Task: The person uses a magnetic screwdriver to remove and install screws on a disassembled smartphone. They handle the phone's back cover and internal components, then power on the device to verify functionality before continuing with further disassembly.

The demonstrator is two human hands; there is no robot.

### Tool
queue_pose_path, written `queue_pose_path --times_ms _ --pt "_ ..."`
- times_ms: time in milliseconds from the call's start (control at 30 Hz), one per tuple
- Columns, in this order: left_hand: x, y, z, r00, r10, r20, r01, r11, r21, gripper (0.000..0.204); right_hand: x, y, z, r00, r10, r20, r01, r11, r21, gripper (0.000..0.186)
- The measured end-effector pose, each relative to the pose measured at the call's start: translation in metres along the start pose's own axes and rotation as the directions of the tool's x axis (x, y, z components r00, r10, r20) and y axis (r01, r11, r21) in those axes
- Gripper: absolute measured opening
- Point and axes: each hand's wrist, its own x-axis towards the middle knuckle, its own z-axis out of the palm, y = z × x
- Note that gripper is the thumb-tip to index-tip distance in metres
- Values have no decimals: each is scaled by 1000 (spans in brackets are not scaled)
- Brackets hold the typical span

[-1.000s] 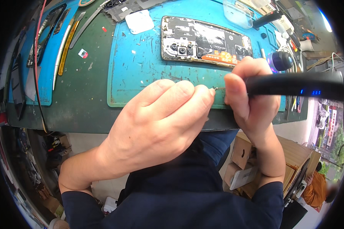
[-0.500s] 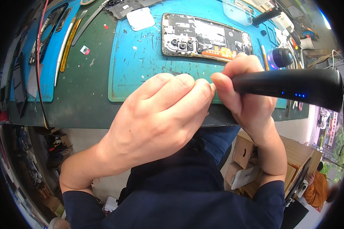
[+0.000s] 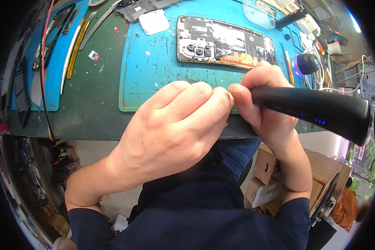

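Observation:
Over the near edge of the bench, my left hand (image 3: 181,125) is closed with its back toward me. Its fingertips are hidden, and whatever they pinch cannot be made out. My right hand (image 3: 275,93) is closed round a thick black handheld tool (image 3: 321,109) with a row of small blue lights; its working tip is out of sight. The right thumb comes up against the left fingertips. Just beyond both hands lies an opened phone (image 3: 225,41), its camera lenses, black covers and battery exposed, on a blue work mat (image 3: 154,75).
A white square pad (image 3: 154,22) sits left of the phone. Farther left are a yellow-handled blade tool (image 3: 77,52), tweezers (image 3: 96,29) and phone parts on another blue mat. To the right stand a round black lamp-like device (image 3: 305,63), a clear plastic box (image 3: 259,14) and white cables (image 3: 354,88).
The outer end of the black tool has swung down toward me at the right, while my right thumb has shifted slightly left. My left hand has stayed in place.

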Motion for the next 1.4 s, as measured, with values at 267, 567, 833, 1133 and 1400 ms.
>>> queue_pose_path --times_ms 267,567,833,1133,1400 --pt "1 1 11 995 -20 -98 19 1000 -15 28 -1 4 1 999 -41 -23 41 999 14 22" --pt "0 1 11 996 -13 -88 14 1000 11 28 5 0 0 996 -85 7 85 996 -35 21" --pt "1 -1 5 998 -3 -57 2 1000 -16 28 12 -5 -1 994 -103 21 104 992 -67 21" --pt "1 1 13 993 -22 -116 23 1000 5 29 26 -15 -3 988 -147 50 152 983 -103 21" --pt "1 1 10 995 -20 -97 20 1000 2 27 24 -24 -8 990 -39 135 64 980 -187 22"
